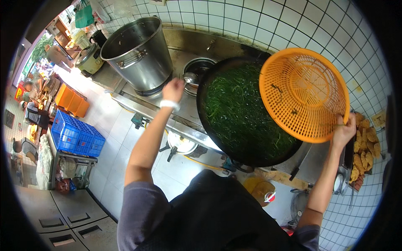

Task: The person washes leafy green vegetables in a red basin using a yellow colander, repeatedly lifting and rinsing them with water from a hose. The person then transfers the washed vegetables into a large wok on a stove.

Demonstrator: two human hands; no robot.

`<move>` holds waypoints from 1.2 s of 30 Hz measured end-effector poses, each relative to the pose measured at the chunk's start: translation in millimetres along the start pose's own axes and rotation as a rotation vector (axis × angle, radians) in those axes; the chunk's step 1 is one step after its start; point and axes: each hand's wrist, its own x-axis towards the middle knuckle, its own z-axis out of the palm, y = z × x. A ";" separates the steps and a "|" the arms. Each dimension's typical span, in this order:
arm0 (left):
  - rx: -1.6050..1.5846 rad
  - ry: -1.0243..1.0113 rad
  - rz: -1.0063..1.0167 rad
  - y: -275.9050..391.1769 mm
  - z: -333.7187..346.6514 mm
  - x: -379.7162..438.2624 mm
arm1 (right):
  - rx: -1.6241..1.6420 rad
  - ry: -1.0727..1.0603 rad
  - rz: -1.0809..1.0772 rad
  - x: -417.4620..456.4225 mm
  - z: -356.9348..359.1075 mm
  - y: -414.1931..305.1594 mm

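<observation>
My right hand [343, 130] grips the rim of an orange plastic colander [301, 97]. The colander is tilted over the right side of a large black wok, and a few green scraps cling to its inside. Leafy greens in dark liquid [241, 116] fill the wok [202, 125]. To the left, my left hand [173, 90] is closed at a metal ladle [189, 77], slightly blurred. The ladle's bowl is over the edge of a small round pot [198, 64] of dark liquid; its handle is mostly hidden by my fingers.
A tall steel stockpot [141, 59] stands left of the small pot. Golden fried pieces [364, 147] are heaped at the far right. Below are a yellow oil jug [260, 189] and a gas hose [201, 161]. Blue crates [77, 133] and several people [34, 109] are at left.
</observation>
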 end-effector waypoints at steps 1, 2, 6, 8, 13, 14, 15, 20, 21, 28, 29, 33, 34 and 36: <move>0.092 0.083 -0.137 -61.4 10.1 -12.1 | 0.075 0.003 0.059 -2.6 -2.2 3.5; 0.171 0.111 -0.324 -102.3 26.8 -39.2 | 0.149 0.030 0.171 -3.5 -8.5 10.2; 0.546 -0.350 -0.425 -240.6 101.6 -116.2 | 0.248 0.004 0.224 5.8 -21.0 52.9; 0.649 -0.314 -0.415 -303.7 92.3 -140.1 | 0.479 0.040 0.400 1.8 1.4 75.0; 0.227 -0.318 -0.427 -158.2 142.6 -132.7 | 0.317 0.117 0.498 0.2 -43.9 56.4; 0.250 -0.282 -0.401 -173.6 138.1 -133.2 | 0.417 0.119 0.458 6.7 -39.3 92.3; 0.293 -0.257 -0.387 -197.2 126.6 -140.2 | 0.420 0.093 0.555 4.7 -10.1 68.9; 0.355 -0.491 -0.219 -157.9 102.9 -126.4 | 0.323 0.168 0.685 -3.0 8.2 -22.7; 0.301 -0.364 -0.300 -158.8 102.9 -123.7 | 0.290 0.184 0.682 -3.0 9.4 -24.9; -0.387 0.395 0.160 24.4 -32.9 -20.9 | 0.656 0.144 0.770 4.5 -17.8 39.6; -0.523 0.269 0.193 60.9 -44.7 -20.4 | 0.668 0.207 0.838 -1.1 -9.2 5.3; -0.327 -0.342 0.434 126.7 -4.3 -14.9 | 0.509 -0.162 0.597 -2.8 16.3 74.3; -0.440 -0.342 0.338 143.1 -0.6 -18.4 | 0.576 -0.132 0.612 -6.0 19.8 75.7; -0.600 -0.459 0.219 180.3 -7.1 -28.8 | 0.683 -0.044 0.642 -7.3 17.9 72.8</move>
